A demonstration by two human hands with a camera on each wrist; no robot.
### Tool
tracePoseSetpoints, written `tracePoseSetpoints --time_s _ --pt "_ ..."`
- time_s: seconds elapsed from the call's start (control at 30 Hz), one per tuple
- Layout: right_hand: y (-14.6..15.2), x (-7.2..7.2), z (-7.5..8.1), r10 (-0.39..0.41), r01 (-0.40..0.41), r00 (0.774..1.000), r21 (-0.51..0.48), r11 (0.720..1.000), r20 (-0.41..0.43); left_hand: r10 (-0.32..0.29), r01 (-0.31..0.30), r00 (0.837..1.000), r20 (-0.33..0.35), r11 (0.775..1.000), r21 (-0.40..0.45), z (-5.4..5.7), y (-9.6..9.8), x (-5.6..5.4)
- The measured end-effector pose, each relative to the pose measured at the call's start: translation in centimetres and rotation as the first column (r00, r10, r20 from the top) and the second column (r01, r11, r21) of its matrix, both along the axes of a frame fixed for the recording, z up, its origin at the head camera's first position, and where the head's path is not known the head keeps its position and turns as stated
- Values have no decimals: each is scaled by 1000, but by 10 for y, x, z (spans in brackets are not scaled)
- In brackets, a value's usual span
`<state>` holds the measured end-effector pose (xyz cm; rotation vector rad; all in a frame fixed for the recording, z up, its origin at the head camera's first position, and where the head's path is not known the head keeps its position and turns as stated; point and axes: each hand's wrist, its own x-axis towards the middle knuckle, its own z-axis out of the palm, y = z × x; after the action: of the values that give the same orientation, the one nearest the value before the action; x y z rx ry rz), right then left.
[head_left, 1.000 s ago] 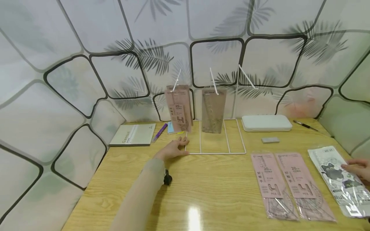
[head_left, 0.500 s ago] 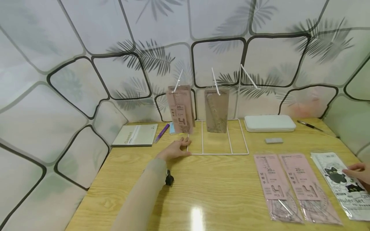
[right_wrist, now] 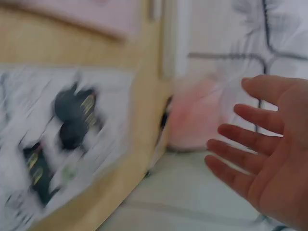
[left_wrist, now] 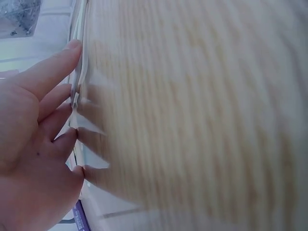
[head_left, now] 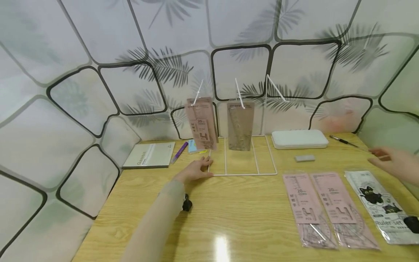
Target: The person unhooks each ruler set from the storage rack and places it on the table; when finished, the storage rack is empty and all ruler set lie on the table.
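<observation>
A white wire display rack [head_left: 243, 175] stands on the table. My left hand [head_left: 194, 170] rests at its front left corner, thumb and fingertips against the base wire [left_wrist: 83, 62]. Pink packaged ruler sets [head_left: 200, 123] hang on the rack's left hook. The middle hook carries another pack [head_left: 241, 127], and the right hook [head_left: 276, 87] has nothing on it. At the right, a white ruler-set pack with black cats [head_left: 376, 200] lies flat. My right hand [head_left: 394, 163] is above and behind that pack, apart from it. Its fingers are spread and hold nothing in the right wrist view [right_wrist: 260, 144].
Two pink ruler sets [head_left: 301, 203] lie side by side left of the cat pack. Behind them are a grey eraser [head_left: 305, 158], a white pencil case [head_left: 299, 139] and a dark pen [head_left: 343, 141]. A notebook [head_left: 148, 154] and purple marker [head_left: 179, 152] lie at the left.
My right hand has let go of the cat pack and lifted away from it, toward the back. The left hand stays at the rack's corner.
</observation>
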<state>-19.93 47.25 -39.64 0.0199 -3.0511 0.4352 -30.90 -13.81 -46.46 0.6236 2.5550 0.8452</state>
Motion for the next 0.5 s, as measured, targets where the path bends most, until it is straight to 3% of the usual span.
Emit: tracePoseSetpoints --time_s 0.1,0.2,0.3,0.5 --pt "-47 -13 26 134 -133 991 33 991 -17 -4 4 1000 -17 1000 -23 3 -5 4" --pt "-90 -26 35 264 -263 964 29 964 -38 -29 25 998 -56 998 -62 9 -7 7" --pt "-124 -40 32 364 -364 931 -9 931 -22 -59 48 993 -100 993 -108 18 -9 12" --pt "-171 -61 17 443 -439 895 -70 896 54 -135 98 975 -177 974 -203 39 -11 28"
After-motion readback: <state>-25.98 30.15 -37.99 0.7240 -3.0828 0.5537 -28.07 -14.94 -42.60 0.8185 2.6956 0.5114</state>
